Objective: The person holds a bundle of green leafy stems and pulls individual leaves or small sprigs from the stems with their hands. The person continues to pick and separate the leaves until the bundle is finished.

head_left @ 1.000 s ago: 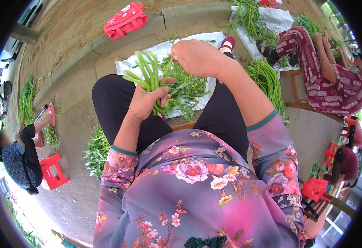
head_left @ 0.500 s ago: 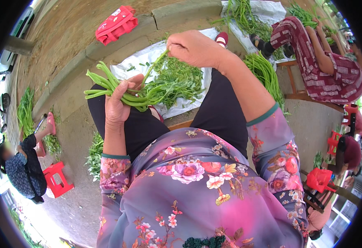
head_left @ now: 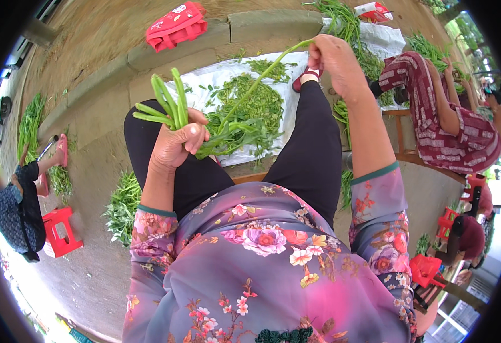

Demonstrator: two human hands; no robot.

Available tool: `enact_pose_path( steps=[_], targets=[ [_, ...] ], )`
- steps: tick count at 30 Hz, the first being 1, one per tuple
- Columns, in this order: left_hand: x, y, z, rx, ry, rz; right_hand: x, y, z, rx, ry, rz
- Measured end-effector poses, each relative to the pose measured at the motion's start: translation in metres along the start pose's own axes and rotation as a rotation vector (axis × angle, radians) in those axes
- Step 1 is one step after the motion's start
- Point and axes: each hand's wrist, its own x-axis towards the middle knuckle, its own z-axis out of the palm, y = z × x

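A bunch of leafy green stems is wrapped in my left hand, held over my left thigh. The cut-looking ends stick up past the thumb, and the leaves hang down on the other side. My right hand is raised farther out to the right, its fingers pinching the end of one long green stem. That stem slants down to the leaves beside my left hand; whether it is joined to the bunch there I cannot tell. Below lies a white sheet with a pile of loose green leaves.
Beyond the sheet runs a stone curb with a red bag by it. More greens lie left of my leg. A person in patterned maroon clothes sits at right; another sits at left near a red stool.
My right hand has moved out to the right and away from the left hand, drawing the long stem out between them. My left hand's bunch has tipped more upright.
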Motion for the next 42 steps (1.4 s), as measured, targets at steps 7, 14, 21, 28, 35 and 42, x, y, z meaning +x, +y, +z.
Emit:
enact_pose_path(
  steps=[7,14,21,28,35,42],
  targets=[
    [0.003,-0.002,0.007,0.058,0.018,-0.174,0.018,-0.024,-0.037,0.262,0.218,0.014],
    [0.010,-0.011,0.007,0.063,-0.004,-0.177,0.033,-0.043,-0.068,0.449,0.263,-0.087],
    [0.015,-0.015,0.006,0.055,0.096,-0.174,0.032,-0.063,-0.101,0.509,0.273,-0.104],
    [0.027,-0.007,0.003,0.041,0.152,-0.121,0.030,-0.072,-0.104,0.389,0.264,-0.102],
    [0.048,0.010,0.005,-0.029,0.175,-0.096,0.019,-0.072,-0.084,0.285,0.102,-0.084],
    [0.078,0.017,0.028,-0.004,0.163,-0.161,0.003,-0.065,-0.018,0.309,-0.178,-0.023]
  ],
)
